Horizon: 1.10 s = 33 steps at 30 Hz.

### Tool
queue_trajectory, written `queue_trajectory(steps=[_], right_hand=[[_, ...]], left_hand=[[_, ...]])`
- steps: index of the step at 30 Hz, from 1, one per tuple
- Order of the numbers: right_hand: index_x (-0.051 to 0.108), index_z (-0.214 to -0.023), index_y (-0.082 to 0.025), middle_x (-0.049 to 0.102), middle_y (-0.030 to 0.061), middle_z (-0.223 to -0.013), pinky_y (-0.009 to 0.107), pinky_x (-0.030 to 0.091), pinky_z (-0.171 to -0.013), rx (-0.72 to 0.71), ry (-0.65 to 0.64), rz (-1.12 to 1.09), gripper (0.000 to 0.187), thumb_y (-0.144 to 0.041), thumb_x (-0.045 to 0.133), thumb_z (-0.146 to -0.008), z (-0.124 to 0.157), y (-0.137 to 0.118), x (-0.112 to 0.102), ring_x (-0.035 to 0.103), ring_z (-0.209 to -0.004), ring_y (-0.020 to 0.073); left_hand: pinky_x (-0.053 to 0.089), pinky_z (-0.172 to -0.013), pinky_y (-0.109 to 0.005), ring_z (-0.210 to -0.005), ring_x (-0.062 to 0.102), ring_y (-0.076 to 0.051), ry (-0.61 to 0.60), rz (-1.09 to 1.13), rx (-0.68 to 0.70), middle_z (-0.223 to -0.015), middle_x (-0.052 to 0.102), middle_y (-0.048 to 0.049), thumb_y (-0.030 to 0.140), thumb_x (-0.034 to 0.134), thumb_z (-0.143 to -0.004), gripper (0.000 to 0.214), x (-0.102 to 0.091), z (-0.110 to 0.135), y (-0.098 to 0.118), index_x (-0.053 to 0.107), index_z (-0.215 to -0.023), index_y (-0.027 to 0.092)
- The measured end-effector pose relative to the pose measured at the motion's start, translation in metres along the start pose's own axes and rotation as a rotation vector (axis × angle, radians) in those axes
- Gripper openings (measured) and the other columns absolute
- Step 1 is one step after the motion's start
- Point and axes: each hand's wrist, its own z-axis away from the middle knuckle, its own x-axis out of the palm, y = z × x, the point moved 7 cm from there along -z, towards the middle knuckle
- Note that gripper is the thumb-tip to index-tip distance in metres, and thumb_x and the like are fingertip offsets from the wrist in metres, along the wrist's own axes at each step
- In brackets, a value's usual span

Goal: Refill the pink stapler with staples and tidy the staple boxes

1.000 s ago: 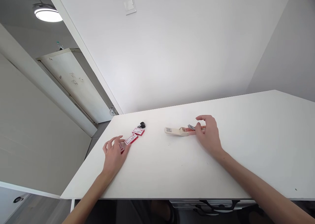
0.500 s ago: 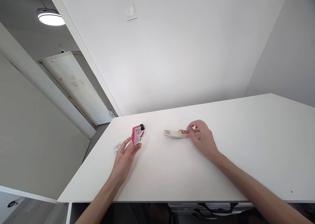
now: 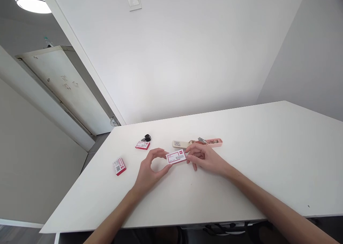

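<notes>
Small red/white box, qty 1, printed label face up, held over near-mid part of white table, between the hands; whether its underside touches the tabletop, can't tell. L hand: thumb & fingers in a wide C, tips pinching box at its L end. R hand: fingers half curled, tips at box's R end; grip or mere contact, can't tell. Long hinged case, qty 1, just beyond R hand, laid open on table: cream half w/ printed square patch, to L; pink half to R, w/ small parts inside, too small to ID. Silvery metal piece, qty 1, tilted at pink half, nr hinge; exact type unclear. Further red/white boxes, qty 2, both on table L of the hands: one flat-lying box, label up, next to a small black item (type unclear); one barcoded box, nearer the L edge, well apart from the other. Bkgd: wall switch, white, on wall; lit ceiling lamp, upper L; tall off-white cabinet, seen thru doorway.
</notes>
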Motion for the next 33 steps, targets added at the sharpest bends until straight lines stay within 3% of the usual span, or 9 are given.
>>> queue_trajectory(steps=[8,16,21,27,33], right_hand=[[0.077,-0.116,-0.026,0.08,0.0068,-0.106,0.028,0.046,-0.052,0.054,-0.003,-0.008,0.029,-0.046,0.064,-0.101,-0.003,0.001,-0.002,0.074,-0.073,0.0183],[0.08,-0.122,-0.029,0.079,0.0019,-0.08,0.03,0.052,-0.057,0.075,-0.105,0.057,0.031,-0.043,0.062,-0.102,-0.002,-0.004,0.006,0.069,-0.064,0.0175],[0.081,-0.118,-0.027,0.077,0.0022,-0.074,0.03,0.048,-0.053,0.069,-0.049,0.096,0.031,-0.047,0.063,-0.102,-0.004,0.005,0.004,0.065,-0.059,0.0173],[0.08,-0.101,-0.029,0.081,0.0057,-0.105,0.035,0.053,-0.057,-0.189,0.158,0.247,0.026,-0.045,0.06,-0.103,-0.003,-0.003,-0.003,0.072,-0.068,0.0193],[0.079,-0.093,-0.032,0.083,0.0041,-0.109,0.038,0.051,-0.052,-0.451,0.296,0.458,0.029,-0.034,0.054,-0.107,0.006,-0.022,-0.006,0.069,-0.065,0.0201]], left_hand=[[0.06,-0.105,-0.048,-0.111,0.076,-0.025,0.068,-0.075,0.045,-0.117,0.078,-0.0065,0.036,0.079,-0.09,0.041,-0.004,-0.003,0.001,0.059,-0.124,0.026],[0.063,-0.099,-0.04,-0.111,0.075,-0.022,0.045,-0.132,0.087,-0.119,0.077,-0.0033,0.034,0.078,-0.091,0.035,0.0,0.0,0.004,0.064,-0.123,0.028],[0.064,-0.099,-0.04,-0.112,0.075,-0.022,0.035,-0.148,0.126,-0.121,0.077,-0.002,0.034,0.079,-0.091,0.038,0.003,0.002,0.005,0.064,-0.126,0.03],[0.062,-0.103,-0.042,-0.119,0.073,-0.023,0.014,-0.184,0.127,-0.128,0.075,-0.0038,0.032,0.069,-0.098,0.033,0.006,0.002,0.001,0.062,-0.131,0.03],[0.061,-0.102,-0.04,-0.115,0.074,-0.022,0.022,-0.204,0.037,-0.123,0.076,-0.0021,0.031,0.066,-0.099,0.026,0.006,0.001,-0.006,0.064,-0.125,0.03]])
